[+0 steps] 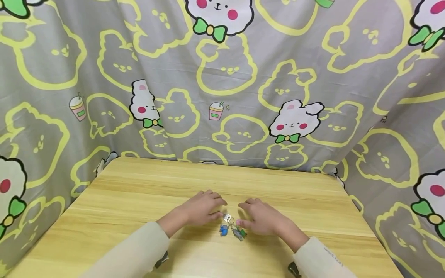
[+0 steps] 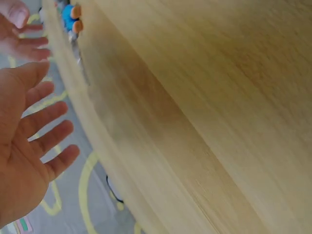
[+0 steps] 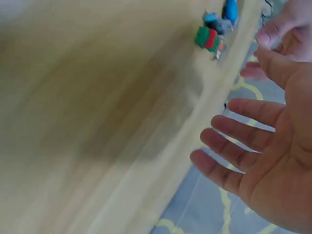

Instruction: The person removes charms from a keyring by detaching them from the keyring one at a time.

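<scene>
Between the two hands a keychain [image 1: 231, 223] lies on the wooden table, with a ring, a silver tag [image 1: 227, 217] and small figure charms. One charm is blue [image 1: 223, 230], with orange parts in the left wrist view; others are grey [image 1: 238, 234] and green with red [image 3: 208, 39]. My left hand [image 1: 202, 207] is just left of the silver tag, its fingers spread and relaxed, holding nothing. Opposite it, my right hand [image 1: 262, 217] has its thumb close beside the ring, with its fingers loosely extended and nothing in them.
The table [image 1: 139, 185] has light wood grain and reaches back to a grey curtain [image 1: 243, 77] printed with yellow outlines and white rabbits. The curtain also hangs along the left and right sides. Both forearms wear pale sleeves [image 1: 139, 247].
</scene>
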`<state>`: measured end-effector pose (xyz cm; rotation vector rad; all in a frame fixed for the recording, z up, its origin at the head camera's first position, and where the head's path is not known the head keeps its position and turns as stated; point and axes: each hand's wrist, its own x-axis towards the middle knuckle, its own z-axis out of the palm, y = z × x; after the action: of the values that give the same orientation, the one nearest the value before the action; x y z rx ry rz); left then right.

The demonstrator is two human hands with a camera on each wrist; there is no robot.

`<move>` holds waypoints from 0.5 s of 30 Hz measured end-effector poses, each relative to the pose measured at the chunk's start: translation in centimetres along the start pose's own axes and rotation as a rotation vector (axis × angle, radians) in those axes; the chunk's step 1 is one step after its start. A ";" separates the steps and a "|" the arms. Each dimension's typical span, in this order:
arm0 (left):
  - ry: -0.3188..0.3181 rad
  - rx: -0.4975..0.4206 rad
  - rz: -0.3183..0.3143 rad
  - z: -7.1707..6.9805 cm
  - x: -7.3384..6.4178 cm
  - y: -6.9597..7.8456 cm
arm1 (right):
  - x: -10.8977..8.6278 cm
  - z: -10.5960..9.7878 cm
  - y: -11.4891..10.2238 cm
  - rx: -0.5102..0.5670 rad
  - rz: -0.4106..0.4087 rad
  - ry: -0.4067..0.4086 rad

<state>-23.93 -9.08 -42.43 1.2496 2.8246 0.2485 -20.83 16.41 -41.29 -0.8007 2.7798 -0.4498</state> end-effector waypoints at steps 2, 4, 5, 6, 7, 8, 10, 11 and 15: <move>-0.020 -0.030 0.007 0.2 0.3 0.2 | 0.0 0.3 0.0 0.042 -0.023 -0.012; -0.044 -0.058 0.000 0.5 0.4 0.3 | 0.1 0.8 -0.1 0.089 -0.045 -0.015; -0.054 -0.068 -0.005 0.6 0.4 0.3 | 0.1 1.1 -0.1 0.122 -0.056 -0.009; -0.059 -0.083 -0.012 0.7 0.5 0.4 | 0.1 1.4 -0.1 0.162 -0.063 0.004; -0.062 -0.103 -0.020 0.9 0.5 0.4 | 0.2 1.7 -0.2 0.206 -0.062 0.021; -0.059 -0.122 -0.024 1.0 0.5 0.4 | 0.2 2.1 -0.2 0.259 -0.057 0.039; -0.043 -0.151 -0.021 1.3 0.7 0.3 | 0.2 2.8 -0.4 0.353 -0.036 0.077; -0.034 -0.164 -0.017 1.4 0.7 0.3 | 0.2 3.2 -0.5 0.392 -0.024 0.095; -0.016 -0.210 0.014 1.9 1.2 0.1 | 0.2 4.3 -0.6 0.451 0.007 0.139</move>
<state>-24.49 -7.91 -44.27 1.2207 2.6920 0.5186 -19.43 14.82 -45.11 -0.6704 2.6365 -1.1170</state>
